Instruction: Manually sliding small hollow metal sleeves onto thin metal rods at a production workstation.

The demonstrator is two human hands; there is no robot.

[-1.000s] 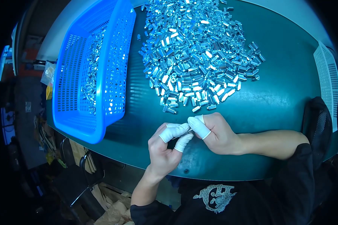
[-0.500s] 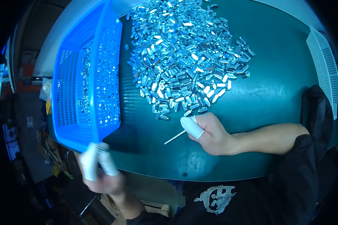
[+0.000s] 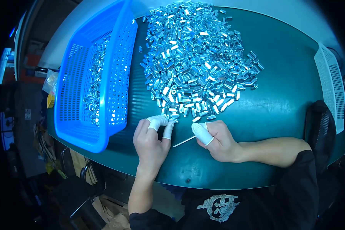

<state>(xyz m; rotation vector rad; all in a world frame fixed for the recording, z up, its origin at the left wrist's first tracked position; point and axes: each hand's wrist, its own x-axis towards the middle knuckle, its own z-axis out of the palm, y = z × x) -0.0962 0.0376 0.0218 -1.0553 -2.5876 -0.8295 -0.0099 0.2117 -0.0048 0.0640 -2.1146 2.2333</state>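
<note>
A heap of small shiny hexagonal metal standoffs (image 3: 197, 69) covers the far middle of the green table. My left hand (image 3: 152, 140), with white finger cots on the thumb and fingers, is at the heap's near left edge. Its thumb and fingertips close round a hexagonal standoff (image 3: 174, 117) there, partly hidden by the fingers. To the right, my right hand (image 3: 218, 142), also in white finger cots, pinches a thin metal rod (image 3: 184, 141). The rod points down and left, its tip free above the table, close to my left thumb.
A blue plastic basket (image 3: 103, 143) with more metal pieces in it stands on the left, beside the heap. At the far right is a white perforated basket (image 3: 330, 88), with a dark mesh-backed chair (image 3: 322, 122) near it. The green table's (image 3: 218, 177) front edge curves close to me.
My left hand has moved from beside the blue basket's near end up and right to the heap's edge, closing on a standoff. My right hand keeps hold of the rod. The view has shifted slightly.
</note>
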